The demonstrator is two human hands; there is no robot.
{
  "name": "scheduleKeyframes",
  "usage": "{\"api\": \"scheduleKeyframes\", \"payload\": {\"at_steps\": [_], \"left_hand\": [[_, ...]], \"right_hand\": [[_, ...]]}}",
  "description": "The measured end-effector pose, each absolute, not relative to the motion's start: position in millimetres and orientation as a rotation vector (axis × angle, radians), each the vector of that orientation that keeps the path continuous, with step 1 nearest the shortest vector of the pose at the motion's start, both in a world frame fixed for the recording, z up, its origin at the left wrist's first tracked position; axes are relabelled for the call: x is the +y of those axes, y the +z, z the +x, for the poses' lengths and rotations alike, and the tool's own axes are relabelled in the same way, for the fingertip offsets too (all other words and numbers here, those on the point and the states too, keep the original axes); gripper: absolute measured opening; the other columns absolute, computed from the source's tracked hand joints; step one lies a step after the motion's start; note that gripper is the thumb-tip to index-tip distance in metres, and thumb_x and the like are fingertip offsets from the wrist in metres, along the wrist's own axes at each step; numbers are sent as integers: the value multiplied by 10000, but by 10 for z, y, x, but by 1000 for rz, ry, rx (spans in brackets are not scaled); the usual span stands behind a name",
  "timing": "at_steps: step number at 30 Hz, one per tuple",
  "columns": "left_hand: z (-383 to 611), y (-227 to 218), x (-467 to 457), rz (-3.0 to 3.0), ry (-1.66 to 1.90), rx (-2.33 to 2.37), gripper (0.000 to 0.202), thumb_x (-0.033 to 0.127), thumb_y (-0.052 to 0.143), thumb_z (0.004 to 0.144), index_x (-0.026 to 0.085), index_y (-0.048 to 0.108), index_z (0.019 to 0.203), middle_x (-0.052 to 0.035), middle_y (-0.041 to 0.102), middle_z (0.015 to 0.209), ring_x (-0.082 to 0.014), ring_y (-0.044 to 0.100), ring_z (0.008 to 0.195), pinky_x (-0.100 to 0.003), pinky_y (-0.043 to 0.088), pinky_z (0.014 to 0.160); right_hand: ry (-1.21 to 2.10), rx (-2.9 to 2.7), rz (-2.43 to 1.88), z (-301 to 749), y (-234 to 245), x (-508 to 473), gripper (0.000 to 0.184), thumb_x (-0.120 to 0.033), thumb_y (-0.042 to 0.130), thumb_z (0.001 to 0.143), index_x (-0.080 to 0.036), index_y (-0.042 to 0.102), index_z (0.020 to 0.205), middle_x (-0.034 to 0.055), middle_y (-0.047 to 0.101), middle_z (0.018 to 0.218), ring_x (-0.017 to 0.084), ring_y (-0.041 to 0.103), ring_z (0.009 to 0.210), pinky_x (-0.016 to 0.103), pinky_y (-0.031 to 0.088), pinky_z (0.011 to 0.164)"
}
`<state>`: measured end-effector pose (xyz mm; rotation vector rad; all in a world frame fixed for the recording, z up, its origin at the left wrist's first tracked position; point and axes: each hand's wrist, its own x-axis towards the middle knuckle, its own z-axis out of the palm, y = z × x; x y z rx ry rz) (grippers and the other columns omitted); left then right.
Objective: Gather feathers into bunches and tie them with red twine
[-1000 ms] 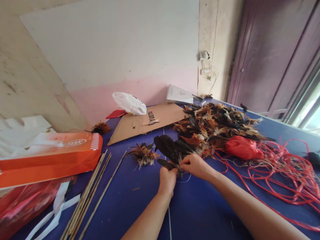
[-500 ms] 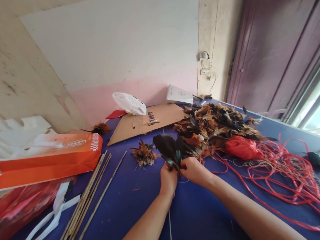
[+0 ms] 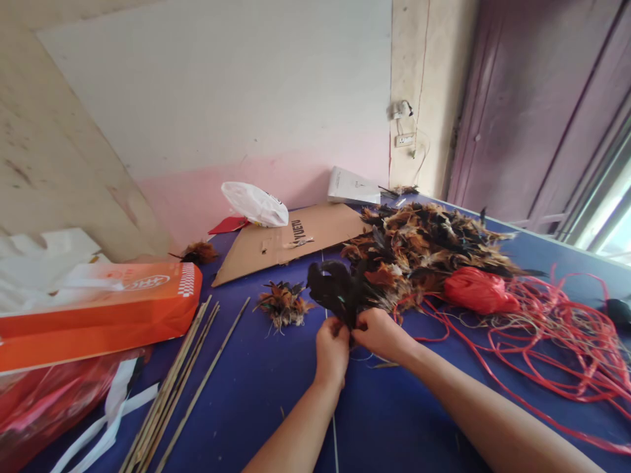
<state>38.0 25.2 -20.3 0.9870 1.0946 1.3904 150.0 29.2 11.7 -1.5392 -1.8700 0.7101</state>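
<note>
My left hand [image 3: 332, 348] and my right hand [image 3: 382, 334] meet at the middle of the blue table, both with fingers pinched on the lower ends of some black feathers [image 3: 335, 287]. The feathers fan upward and to the left from between my fingertips; their quill ends are hidden by my fingers. A small bunch of brown and black feathers [image 3: 284, 305] lies just left of my hands. Behind my right hand spreads a big heap of brown and black feathers [image 3: 428, 240].
A red ball of plastic twine [image 3: 478, 291] and its tangled strands lie to the right. Thin sticks [image 3: 172, 387] and an orange paper bag [image 3: 162, 299] are on the left. Flat cardboard [image 3: 296, 240], a white plastic bag [image 3: 256, 205] and a white box [image 3: 353, 187] lie at the back.
The black feathers have turned and bent between my fingers, with their tips now curled. A thin pale strand now shows on the table below my right wrist. Both hands have barely moved.
</note>
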Motion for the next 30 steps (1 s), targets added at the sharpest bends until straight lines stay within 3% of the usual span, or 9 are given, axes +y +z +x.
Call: {"api": "scheduleKeyframes", "payload": {"at_steps": [4,9,23,30], "left_hand": [[350,-164,265,782,1350,1038,151,120,598,661,127,585,811,-58,653,710,-144,612,574,-269,493,563],[323,-139,262,707,1352,1013,239,55,636,619,129,583,840,-62,656,734,-135,619,609,-250,490,588],[345,-122,271,765,1383,1080,295,-17,582,583,133,551,835,-27,643,685,-110,591,575,-205,424,542],[325,-108,275,716,1342,1085,298,41,635,594,140,516,849,-13,630,645,-103,572,507,-205,406,497]], "right_hand": [[1065,-1625,-1573,1535,56,362,132,-215,489,611,-147,521,503,-25,463,391,77,411,358,186,278,361],[1181,-1521,-1558,1598,38,409,152,-244,466,658,-157,475,535,-38,451,405,64,407,333,172,322,335],[1125,-1669,-1539,1561,66,341,123,-224,534,606,-145,534,513,-44,457,366,62,397,319,163,293,321],[1125,-1602,-1509,1576,57,352,132,-203,526,610,-145,526,492,-45,456,352,61,386,311,171,265,320]]}}
